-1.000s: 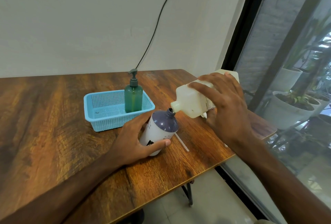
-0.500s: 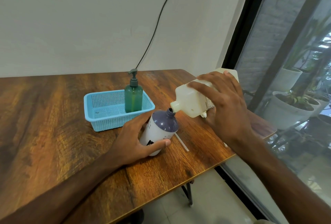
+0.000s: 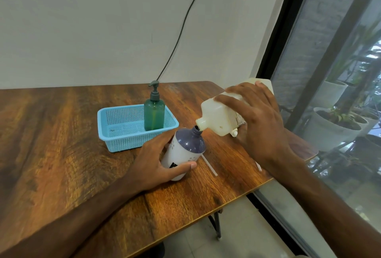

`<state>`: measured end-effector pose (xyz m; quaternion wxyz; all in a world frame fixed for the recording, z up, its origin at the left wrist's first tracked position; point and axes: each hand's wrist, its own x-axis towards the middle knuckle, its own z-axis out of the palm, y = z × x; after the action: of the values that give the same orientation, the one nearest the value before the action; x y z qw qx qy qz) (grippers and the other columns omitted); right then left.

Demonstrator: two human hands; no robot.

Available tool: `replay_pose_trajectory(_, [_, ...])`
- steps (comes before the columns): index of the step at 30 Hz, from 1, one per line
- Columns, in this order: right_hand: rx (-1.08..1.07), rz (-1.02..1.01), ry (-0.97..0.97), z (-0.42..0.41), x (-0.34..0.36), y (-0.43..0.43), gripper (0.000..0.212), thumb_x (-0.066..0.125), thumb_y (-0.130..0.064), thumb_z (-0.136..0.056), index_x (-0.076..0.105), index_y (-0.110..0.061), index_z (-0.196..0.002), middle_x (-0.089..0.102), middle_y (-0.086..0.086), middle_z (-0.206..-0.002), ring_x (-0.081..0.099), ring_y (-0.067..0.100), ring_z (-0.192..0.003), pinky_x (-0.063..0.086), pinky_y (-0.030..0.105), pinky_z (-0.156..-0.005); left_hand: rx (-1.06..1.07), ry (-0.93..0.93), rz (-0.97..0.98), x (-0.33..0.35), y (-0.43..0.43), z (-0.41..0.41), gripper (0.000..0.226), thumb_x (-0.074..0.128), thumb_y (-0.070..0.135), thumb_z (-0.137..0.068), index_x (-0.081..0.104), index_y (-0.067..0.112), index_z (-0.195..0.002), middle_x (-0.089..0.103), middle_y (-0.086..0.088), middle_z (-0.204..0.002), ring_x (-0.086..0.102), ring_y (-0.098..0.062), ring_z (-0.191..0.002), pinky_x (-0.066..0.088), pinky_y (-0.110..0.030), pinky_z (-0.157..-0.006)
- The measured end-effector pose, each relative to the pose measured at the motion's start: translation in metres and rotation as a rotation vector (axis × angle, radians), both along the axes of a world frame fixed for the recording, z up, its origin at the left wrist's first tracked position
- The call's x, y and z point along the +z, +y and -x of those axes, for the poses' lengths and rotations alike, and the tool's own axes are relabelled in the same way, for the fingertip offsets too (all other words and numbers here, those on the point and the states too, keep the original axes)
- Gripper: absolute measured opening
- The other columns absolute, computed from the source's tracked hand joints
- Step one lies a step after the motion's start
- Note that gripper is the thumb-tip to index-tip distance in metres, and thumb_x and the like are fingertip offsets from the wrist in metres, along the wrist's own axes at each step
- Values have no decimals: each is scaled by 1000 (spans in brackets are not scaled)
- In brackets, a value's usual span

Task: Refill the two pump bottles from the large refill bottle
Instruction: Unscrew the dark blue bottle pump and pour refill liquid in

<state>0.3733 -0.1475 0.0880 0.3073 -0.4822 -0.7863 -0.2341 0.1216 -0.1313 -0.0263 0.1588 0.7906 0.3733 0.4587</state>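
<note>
My right hand [image 3: 259, 125] grips the large cream refill bottle [image 3: 218, 116], tipped so its open spout rests at the mouth of the white bottle with a purple top [image 3: 185, 150]. That bottle has no pump on it and leans slightly right on the table, wrapped by my left hand [image 3: 158, 165]. A thin white pump tube [image 3: 209, 165] lies on the table just right of it. The green pump bottle [image 3: 154, 111] stands upright, pump fitted, inside the blue basket [image 3: 115, 140].
The wooden table [image 3: 51, 144] ends close on the right, beside a large window with potted plants [image 3: 334, 125] outside. A black cable [image 3: 181, 26] runs down the white wall behind the table. The table's front edge lies near my forearms.
The refill bottle's rear end has risen slightly, steepening the tilt. Both hands and the purple-topped bottle have otherwise stayed in place.
</note>
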Motion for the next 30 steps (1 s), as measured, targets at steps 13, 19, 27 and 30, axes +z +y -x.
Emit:
replay_pose_trajectory(13, [-22, 21, -91, 4, 9, 0, 77, 90, -17, -69, 59, -27, -138, 56, 9, -142, 45, 34, -138, 25, 57, -120, 2, -8, 0, 1, 0, 0, 76, 86, 59, -74, 47, 47, -139, 56, 42, -126, 56, 13, -120, 46, -5, -92])
replay_pose_trajectory(19, [-2, -5, -134, 9, 15, -1, 79, 90, -9, -66, 59, -26, -137, 57, 11, -140, 46, 36, -137, 24, 58, -121, -6, -17, 7, 0, 1, 0, 76, 86, 59, -74, 49, 44, -139, 58, 39, -127, 58, 11, -120, 49, -8, -92])
replay_pose_trajectory(27, [19, -23, -193, 16, 25, -2, 77, 91, -9, -65, 61, -26, -134, 59, 11, -138, 47, 35, -136, 19, 53, -122, 13, -25, 17, -1, 1, 2, 72, 85, 62, -73, 46, 55, -133, 55, 46, -125, 56, 14, -119, 47, -6, -91])
replay_pose_trajectory(30, [15, -20, -219, 21, 28, -3, 77, 90, -9, -65, 61, -26, -134, 60, 10, -137, 48, 35, -136, 22, 55, -122, 14, -29, 17, 0, 1, 2, 71, 84, 63, -73, 46, 56, -132, 54, 49, -125, 55, 16, -119, 46, -5, -92])
